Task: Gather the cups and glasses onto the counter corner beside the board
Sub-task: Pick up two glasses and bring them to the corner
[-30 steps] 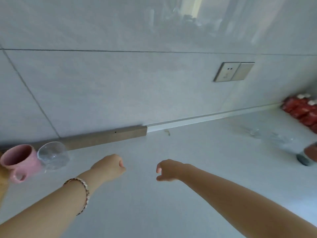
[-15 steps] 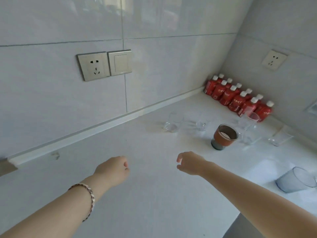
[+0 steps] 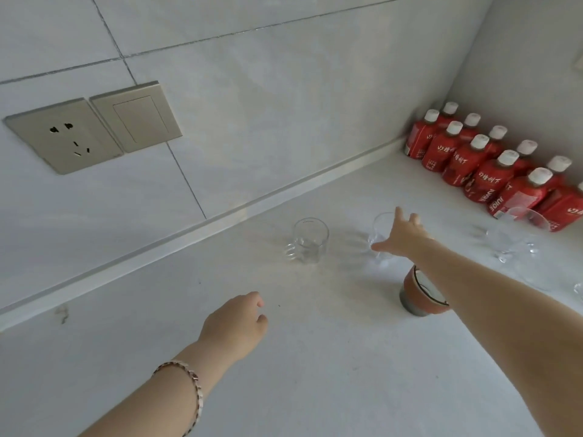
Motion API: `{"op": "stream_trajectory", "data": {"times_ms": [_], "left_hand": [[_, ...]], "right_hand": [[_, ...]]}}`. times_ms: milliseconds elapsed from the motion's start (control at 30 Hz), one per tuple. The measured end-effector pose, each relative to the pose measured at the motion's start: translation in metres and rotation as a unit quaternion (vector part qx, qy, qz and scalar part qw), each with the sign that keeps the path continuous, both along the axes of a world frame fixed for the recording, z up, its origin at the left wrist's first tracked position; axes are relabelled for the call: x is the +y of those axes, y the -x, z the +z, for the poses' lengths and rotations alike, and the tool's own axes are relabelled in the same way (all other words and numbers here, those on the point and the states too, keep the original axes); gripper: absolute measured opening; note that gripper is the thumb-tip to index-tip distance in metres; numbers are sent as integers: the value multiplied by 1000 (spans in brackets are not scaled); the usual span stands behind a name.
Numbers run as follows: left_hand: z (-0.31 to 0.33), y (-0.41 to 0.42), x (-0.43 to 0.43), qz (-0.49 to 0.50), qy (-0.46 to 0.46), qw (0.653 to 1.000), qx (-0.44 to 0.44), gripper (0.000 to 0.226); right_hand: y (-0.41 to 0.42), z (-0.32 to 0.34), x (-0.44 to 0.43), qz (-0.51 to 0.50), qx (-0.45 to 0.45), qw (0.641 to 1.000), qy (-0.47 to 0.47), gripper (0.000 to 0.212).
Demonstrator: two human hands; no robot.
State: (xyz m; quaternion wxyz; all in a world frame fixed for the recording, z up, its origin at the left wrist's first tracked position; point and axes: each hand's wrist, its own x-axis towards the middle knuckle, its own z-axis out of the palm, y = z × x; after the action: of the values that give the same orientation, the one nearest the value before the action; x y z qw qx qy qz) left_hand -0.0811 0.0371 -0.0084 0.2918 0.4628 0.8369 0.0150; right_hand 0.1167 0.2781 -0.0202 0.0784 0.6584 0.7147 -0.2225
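Observation:
A clear glass mug (image 3: pixel 309 240) with a handle stands on the white counter (image 3: pixel 315 357) near the wall. My right hand (image 3: pixel 402 236) reaches out with spread fingers over a second clear glass (image 3: pixel 378 233), which it partly hides; no grip shows. Under my right forearm stands a red-brown cup (image 3: pixel 418 294) with a grey base. Clear stemmed glasses (image 3: pixel 517 238) stand further right. My left hand (image 3: pixel 235 328) hovers low over the counter, fingers loosely curled, holding nothing.
Several red juice bottles (image 3: pixel 479 165) with white caps line the corner against the right wall. A socket and a switch (image 3: pixel 94 127) sit on the tiled back wall. Another clear glass (image 3: pixel 579 290) shows at the right edge.
The view has swung right, from the pink mug end to the bottle corner. My right hand has stretched forward and opened over the clear glass. My left hand has stayed low.

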Motion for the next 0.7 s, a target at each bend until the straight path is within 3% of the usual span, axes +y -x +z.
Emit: {"op": "stream_trajectory", "data": {"times_ms": [167,367,500,600,700], "left_hand": [[-1,-2,31,-7,-3,1000,19,47],[-2,1,109,-68,-92,993,25,86],[-14,0,156,-94,-27,994,-41,115],[-23,-6,172,-103,-42,992,-56,107],[-27,-15,168,-85,-75,994,-10,88]], "right_hand": [[0,-12,16,-21,64,998,-4,91],[2,-5,-15,67,83,994,6,88],[5,3,-35,115,72,991,19,89],[4,4,-45,127,70,989,26,90],[3,5,-54,138,59,988,32,92]]}}
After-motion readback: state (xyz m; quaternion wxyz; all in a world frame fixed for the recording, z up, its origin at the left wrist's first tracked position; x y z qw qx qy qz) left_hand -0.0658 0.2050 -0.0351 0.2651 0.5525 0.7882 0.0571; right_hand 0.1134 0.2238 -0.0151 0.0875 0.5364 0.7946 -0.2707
